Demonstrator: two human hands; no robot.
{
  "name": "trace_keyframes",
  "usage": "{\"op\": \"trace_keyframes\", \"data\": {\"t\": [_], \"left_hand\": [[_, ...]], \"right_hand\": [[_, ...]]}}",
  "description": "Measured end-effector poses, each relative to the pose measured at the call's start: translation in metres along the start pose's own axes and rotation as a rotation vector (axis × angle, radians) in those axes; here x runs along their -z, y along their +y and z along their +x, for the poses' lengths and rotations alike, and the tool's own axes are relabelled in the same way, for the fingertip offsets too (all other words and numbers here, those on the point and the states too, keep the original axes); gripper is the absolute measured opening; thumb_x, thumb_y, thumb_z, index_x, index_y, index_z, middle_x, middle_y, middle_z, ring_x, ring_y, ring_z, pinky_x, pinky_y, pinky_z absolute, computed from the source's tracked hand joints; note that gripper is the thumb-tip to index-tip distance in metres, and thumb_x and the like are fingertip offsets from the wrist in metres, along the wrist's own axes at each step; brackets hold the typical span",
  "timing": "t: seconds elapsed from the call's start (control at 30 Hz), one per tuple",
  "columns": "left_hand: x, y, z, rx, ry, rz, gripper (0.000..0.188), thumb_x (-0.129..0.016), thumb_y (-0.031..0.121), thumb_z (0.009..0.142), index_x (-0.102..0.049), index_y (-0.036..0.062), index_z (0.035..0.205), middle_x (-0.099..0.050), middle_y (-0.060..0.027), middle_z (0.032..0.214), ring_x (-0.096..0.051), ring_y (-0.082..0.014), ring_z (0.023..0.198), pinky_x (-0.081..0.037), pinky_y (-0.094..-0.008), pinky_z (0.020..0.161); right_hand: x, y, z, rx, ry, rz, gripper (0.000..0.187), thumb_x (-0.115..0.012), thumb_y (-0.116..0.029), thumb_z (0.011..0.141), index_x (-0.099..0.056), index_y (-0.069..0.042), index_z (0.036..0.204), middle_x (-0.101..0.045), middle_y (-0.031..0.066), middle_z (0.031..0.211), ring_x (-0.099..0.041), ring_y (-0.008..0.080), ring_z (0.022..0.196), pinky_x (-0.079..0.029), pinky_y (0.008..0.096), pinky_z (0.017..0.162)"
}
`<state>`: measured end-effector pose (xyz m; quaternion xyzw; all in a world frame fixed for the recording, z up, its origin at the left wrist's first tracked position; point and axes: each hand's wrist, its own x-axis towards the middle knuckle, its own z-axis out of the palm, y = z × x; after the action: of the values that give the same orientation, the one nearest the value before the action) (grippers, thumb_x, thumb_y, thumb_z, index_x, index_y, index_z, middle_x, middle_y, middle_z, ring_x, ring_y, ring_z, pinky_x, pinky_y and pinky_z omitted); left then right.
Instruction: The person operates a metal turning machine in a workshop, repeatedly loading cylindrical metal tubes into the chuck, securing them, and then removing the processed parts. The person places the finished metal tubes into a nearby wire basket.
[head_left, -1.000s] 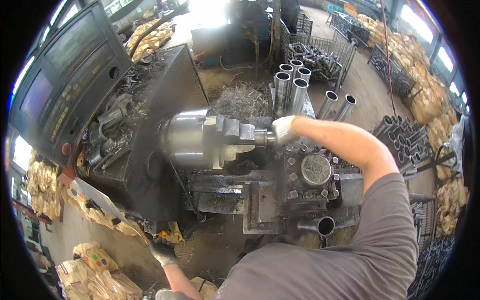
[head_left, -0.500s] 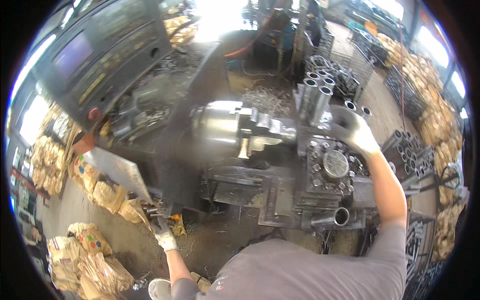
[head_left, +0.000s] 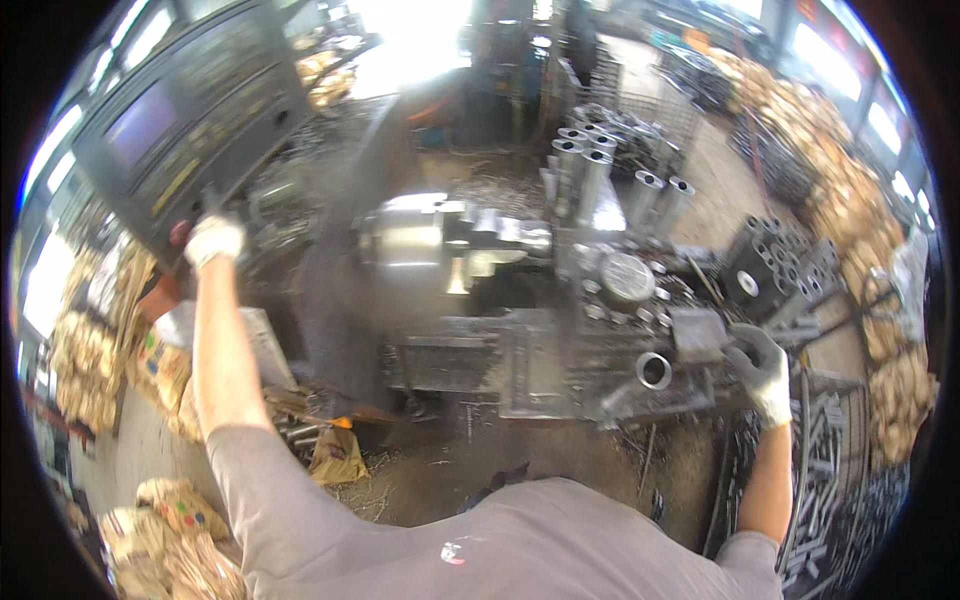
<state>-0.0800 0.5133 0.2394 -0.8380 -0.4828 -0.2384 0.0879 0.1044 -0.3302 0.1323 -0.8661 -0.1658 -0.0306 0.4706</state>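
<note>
My left hand (head_left: 215,240), in a pale glove, is raised at the control panel (head_left: 165,130), close beside a red button (head_left: 181,232). Its fingers are smeared, so their grip cannot be made out. At the right end of the machine carriage, my gloved right hand (head_left: 760,372) has bent fingers, apart from the thumb, with no held thing visible. It is near a flat metal block (head_left: 699,334). Between my arms is a lathe chuck (head_left: 410,240), partly blurred. Right of it sits a tool post with a round top (head_left: 627,278). A metal tube (head_left: 640,385) lies on the carriage's near side.
Upright metal tubes (head_left: 594,178) stand behind the tool post. More tubes (head_left: 790,262) are stacked at the right. Long metal pieces (head_left: 815,480) fill a rack at the lower right. Sacks (head_left: 175,510) lie on the floor at lower left.
My left hand has risen from low beside the machine to the control panel. My right hand has moved from behind the tool post toward me, to the carriage's right end. The view has shifted.
</note>
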Motion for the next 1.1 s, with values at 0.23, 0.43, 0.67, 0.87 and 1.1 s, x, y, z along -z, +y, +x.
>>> {"op": "trace_keyframes", "data": {"t": [0.23,0.43,0.67,0.87,1.1], "left_hand": [[0.043,0.126,-0.353,-0.656,0.233,-0.723,0.017,-0.071,0.004,0.095,-0.071,-0.0019,0.111,-0.074,-0.0179,0.099,-0.075,-0.0287,0.092,-0.061,-0.0373,0.079],[-0.028,0.105,-0.617,0.014,-1.015,-0.673,0.030,-0.071,0.032,0.099,-0.077,0.0139,0.122,-0.079,-0.0195,0.114,-0.075,-0.0407,0.107,-0.060,-0.0460,0.090],[0.011,0.022,-0.756,0.309,-0.785,-0.615,0.039,-0.064,0.038,0.100,-0.074,0.0143,0.129,-0.078,-0.0206,0.119,-0.073,-0.0420,0.115,-0.058,-0.0508,0.098],[0.099,-0.061,-0.914,0.880,-0.586,-0.575,0.047,-0.064,0.044,0.099,-0.073,0.0143,0.134,-0.076,-0.0218,0.127,-0.071,-0.0412,0.121,-0.056,-0.0492,0.105],[0.180,-0.074,-1.213,1.857,-0.067,-0.412,0.047,-0.065,0.044,0.096,-0.077,0.0127,0.129,-0.075,-0.0222,0.129,-0.070,-0.0407,0.125,-0.054,-0.0481,0.108]], "right_hand": [[0.004,0.029,-0.024,-0.072,-0.212,0.140,0.056,-0.081,-0.002,0.084,-0.068,0.000,0.139,-0.080,0.0088,0.113,-0.072,0.0086,0.093,-0.060,0.0262,0.084],[-0.060,0.019,-0.011,0.074,-0.620,0.058,0.089,-0.093,-0.018,0.075,-0.055,-0.003,0.154,-0.077,0.0132,0.127,-0.069,0.0122,0.081,-0.059,0.0290,0.076],[-0.174,-0.005,-0.048,0.510,-0.609,-0.095,0.044,-0.091,-0.029,0.076,-0.077,-0.008,0.112,-0.081,0.0169,0.099,-0.080,0.0315,0.091,-0.064,0.0420,0.080],[-0.294,-0.110,-0.235,1.027,-1.226,0.144,0.051,-0.093,-0.034,0.075,-0.075,-0.011,0.118,-0.080,0.0159,0.103,-0.079,0.0355,0.095,-0.063,0.0448,0.084],[-0.333,-0.168,-0.547,1.863,-1.898,0.308,0.048,-0.086,-0.043,0.086,-0.072,-0.010,0.119,-0.078,0.0154,0.099,-0.077,0.0376,0.089,-0.062,0.0476,0.078]]}}
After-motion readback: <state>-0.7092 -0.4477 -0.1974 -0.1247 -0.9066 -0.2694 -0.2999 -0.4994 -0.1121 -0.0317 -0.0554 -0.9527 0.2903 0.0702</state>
